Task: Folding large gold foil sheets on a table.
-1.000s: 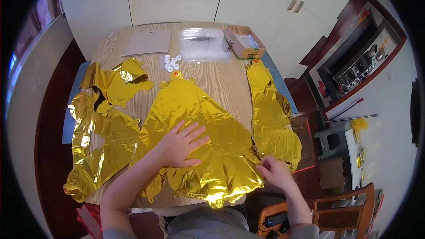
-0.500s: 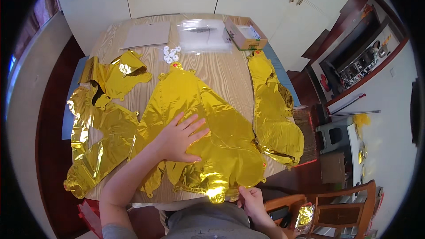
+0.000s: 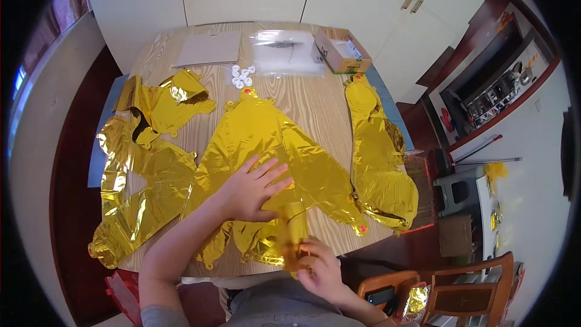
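Left hand (image 3: 253,189) lies flat, fingers spread, pressing gold foil balloon (image 3: 266,145) mid-bench (image 3: 321,100). Right hand (image 3: 318,266) pinches the balloon's folded lower edge at the near bench rim.

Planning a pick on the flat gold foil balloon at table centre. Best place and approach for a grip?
Pinch the near bottom edge of the gold foil balloon, coming from the person's side. It lies flat on the table, so only the edge offers a lip; there the foil already curls up where the right hand pinches it. The left hand presses flat mid-sheet.
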### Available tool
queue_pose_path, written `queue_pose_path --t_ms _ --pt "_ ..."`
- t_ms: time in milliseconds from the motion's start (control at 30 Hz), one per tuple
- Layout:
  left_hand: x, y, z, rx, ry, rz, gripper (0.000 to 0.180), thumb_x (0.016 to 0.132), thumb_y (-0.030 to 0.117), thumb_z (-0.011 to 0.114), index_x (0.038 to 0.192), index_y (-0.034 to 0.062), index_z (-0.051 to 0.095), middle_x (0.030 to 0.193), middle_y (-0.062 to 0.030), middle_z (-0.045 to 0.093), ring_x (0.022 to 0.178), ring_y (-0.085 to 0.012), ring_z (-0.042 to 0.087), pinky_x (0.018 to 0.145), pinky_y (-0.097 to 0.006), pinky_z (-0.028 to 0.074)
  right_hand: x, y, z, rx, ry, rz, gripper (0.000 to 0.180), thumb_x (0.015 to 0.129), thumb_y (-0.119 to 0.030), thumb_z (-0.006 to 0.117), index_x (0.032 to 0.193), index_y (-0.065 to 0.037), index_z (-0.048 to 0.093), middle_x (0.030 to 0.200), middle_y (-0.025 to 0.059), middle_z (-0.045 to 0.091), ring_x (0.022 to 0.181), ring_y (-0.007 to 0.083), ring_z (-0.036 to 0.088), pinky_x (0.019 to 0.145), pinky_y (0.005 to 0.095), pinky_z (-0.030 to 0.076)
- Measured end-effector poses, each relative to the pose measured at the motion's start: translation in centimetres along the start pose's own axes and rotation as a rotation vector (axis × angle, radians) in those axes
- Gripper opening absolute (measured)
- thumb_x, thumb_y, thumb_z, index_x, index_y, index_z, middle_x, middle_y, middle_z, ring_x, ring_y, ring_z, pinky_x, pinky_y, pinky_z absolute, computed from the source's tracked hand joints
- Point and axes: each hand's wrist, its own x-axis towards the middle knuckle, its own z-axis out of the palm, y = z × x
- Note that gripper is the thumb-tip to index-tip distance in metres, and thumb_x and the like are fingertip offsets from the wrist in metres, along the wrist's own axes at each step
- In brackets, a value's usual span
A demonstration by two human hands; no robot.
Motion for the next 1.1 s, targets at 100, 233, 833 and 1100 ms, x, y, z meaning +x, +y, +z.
queue_pose_path --t_ms 100,233,833,1100 --pt "-0.2 -0.4 0.7 0.096 0.002 0.017 0.062 0.090 0.049 0.051 0.142 0.0149 0.041 0.146 -0.0123 0.039 0.137 -0.0311 0.034 0.111 -0.054 0.023 0.2 0.2 0.4 -0.030 -0.195 -0.070 0.025 0.071 -0.005 0.070 0.093 -0.004 0.059 0.113 0.0147 0.057 0.117 0.0343 0.054 0.102 0.0477 0.042" --pt "-0.2 -0.2 1.0 0.003 0.079 -0.006 0.059 0.091 0.047 0.050 0.139 0.0142 0.045 0.145 -0.0113 0.042 0.136 -0.0290 0.036 0.110 -0.052 0.025 0.1 0.5 0.5 -0.070 -0.366 -0.080 0.022 0.075 -0.008 0.069 0.095 -0.006 0.060 0.116 0.0133 0.058 0.118 0.0323 0.055 0.103 0.0475 0.042" --pt "-0.3 0.1 0.1 -0.054 0.075 -0.011 0.083 0.081 0.070 0.051 0.141 0.0133 0.042 0.147 -0.0124 0.039 0.137 -0.0309 0.034 0.111 -0.054 0.023 3.9 4.0 -2.9 -0.199 -0.309 -0.025 0.038 0.084 -0.014 0.066 0.119 -0.002 0.060 0.126 0.0135 0.059 0.125 0.0306 0.051 0.106 0.0458 0.038" --pt "-0.3 -0.1 0.5 -0.061 0.070 -0.007 0.086 0.079 0.072 0.051 0.142 0.0144 0.041 0.148 -0.0126 0.037 0.138 -0.0322 0.032 0.111 -0.055 0.021 3.6 4.3 -2.1 -0.310 -0.422 -0.103 0.042 0.084 -0.025 0.068 0.121 -0.006 0.061 0.131 0.0087 0.056 0.128 0.0262 0.047 0.108 0.0445 0.035"
